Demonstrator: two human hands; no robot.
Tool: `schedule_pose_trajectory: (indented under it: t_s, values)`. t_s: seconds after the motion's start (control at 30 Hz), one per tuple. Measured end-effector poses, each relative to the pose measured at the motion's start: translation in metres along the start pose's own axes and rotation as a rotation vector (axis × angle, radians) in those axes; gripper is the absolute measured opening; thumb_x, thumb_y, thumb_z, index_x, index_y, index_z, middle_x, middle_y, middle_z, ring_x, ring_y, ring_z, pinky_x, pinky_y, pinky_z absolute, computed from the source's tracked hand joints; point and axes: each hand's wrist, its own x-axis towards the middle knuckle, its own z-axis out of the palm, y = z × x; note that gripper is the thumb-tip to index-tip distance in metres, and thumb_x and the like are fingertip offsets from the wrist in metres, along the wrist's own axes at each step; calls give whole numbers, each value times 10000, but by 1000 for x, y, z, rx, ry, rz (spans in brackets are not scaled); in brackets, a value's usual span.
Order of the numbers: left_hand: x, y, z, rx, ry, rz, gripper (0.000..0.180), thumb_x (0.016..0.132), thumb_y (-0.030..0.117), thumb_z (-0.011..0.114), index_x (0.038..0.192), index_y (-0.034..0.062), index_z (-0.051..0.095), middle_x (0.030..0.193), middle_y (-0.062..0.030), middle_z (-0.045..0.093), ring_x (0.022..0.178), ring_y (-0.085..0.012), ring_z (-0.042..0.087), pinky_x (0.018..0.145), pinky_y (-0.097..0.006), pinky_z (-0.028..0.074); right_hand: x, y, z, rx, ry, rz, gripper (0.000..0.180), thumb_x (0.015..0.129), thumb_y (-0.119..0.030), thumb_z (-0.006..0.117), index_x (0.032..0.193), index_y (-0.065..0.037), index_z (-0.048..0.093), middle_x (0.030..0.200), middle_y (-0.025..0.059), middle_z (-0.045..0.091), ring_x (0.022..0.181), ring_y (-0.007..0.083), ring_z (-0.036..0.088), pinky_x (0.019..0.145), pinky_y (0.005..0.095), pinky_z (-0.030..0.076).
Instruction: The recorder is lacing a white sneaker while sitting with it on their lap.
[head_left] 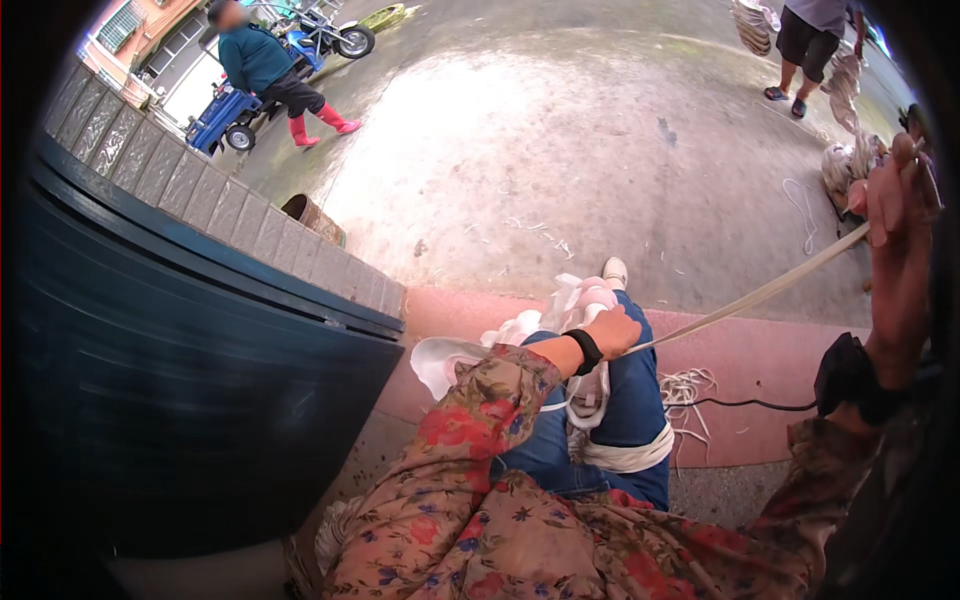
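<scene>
— Gripping tight, that left hand (612, 332): its grip is closed round the white strap (760, 290) just above the knee, knuckles up, a black band at the wrist.

— And the right hand (893, 200)?

— Raised high near the picture's right edge, fingers curled over the far end of the same strap. That grip looks closed too, though the edge of the view bends it and I cannot see how the strap sits inside the palm.

— So the strap runs taut between the two?

— Yes, a straight pale line from the knee up to the right. Below the left hand it joins a bundle of white cloth (560, 310) lying on the blue-jeaned leg (630, 400), and another loop of strap wraps the thigh lower down.

— What worries you?

— Tension, chiefly. If either grip slackens, I judge the strap would spring back and the bundle could slide off the leg onto the red kerb (740, 350). The loose white strands (685, 385) lying by the knee might also catch in the loop and snarl it.

— Anything nearby to mind?

— A black cable (745, 405) trails from the right wrist across the kerb, close to those strands; the two could tangle. Other people stand well apart on the concrete yard (560, 150).
</scene>
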Motion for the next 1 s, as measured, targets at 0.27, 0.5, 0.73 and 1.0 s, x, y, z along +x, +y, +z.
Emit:
schedule_pose_trajectory:
  t_s: [0.27, 0.5, 0.73, 1.0]
  values:
    - [-6, 9, 3, -4, -4, -93, 134, 666, 71, 555, 778, 10, 517, 706, -198, 575, 719, -353, 569, 580, -421, 470, -12, -1, 7, -184, 151, 52, 141, 860, -76, 413, 834, -56, 550, 652, 7, 505, 570, 100, 476, 586, 287, 419]
    - [23, 6, 15, -182, -153, -188, 159, 589, 39, 548, 720, -15, 620, 800, -211, 604, 779, -331, 598, 645, -401, 487, -17, 3, 9, -223, 210, 113, 287, 920, -161, 378, 1120, 15, 481, 588, -61, 265, 504, 43, 273, 624, 222, 313]
    - [10, -56, 22, -259, -116, -187, 226, 597, 116, 581, 779, -18, 602, 749, -215, 588, 719, -331, 578, 665, -386, 443, -27, 1, -30, 22, 199, 277, 265, 914, -170, 389, 1079, -1, 509, 615, -61, 316, 495, 35, 291, 575, 199, 320]
    - [-7, -32, -4, -316, -45, 53, 234, 764, 194, 484, 925, 27, 508, 837, -225, 585, 815, -372, 558, 682, -418, 431, -50, -21, -54, -140, 172, 319, 264, 915, -180, 387, 1073, -2, 501, 632, -55, 339, 512, 39, 318, 606, 208, 338]
